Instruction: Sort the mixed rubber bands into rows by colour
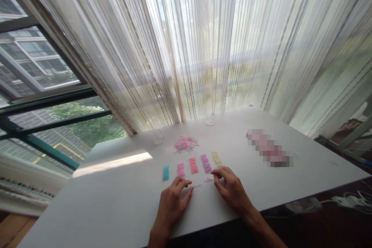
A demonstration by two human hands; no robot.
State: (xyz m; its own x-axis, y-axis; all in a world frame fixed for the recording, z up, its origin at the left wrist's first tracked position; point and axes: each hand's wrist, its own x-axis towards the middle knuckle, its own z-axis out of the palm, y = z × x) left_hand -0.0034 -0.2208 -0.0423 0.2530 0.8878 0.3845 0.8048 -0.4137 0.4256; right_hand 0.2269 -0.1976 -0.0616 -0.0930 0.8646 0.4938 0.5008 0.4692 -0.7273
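Observation:
On the white table point(116, 192), my left hand point(173, 201) is low, its thumb and index fingertips slightly apart beside a thin pink strip point(197, 186). My right hand point(231, 188) has its fingers curled together at the end of another pink strip point(208, 180). Just beyond my hands lie neat groups of small pieces: blue point(166, 173), light pink point(180, 169), deeper pink point(193, 165), purple point(205, 163) and yellow point(216, 159). My right fingertips are close to the purple and yellow groups. What exactly these small pieces are is too small to tell.
Behind the groups is a loose pile of mixed pink and blue pieces point(186, 144). A clear container point(157, 136) and a round clear lid or dish point(210, 122) stand near the curtain point(203, 46). A blurred-out pink object point(269, 148) lies right. White cables point(348, 200) hang beyond the table's edge.

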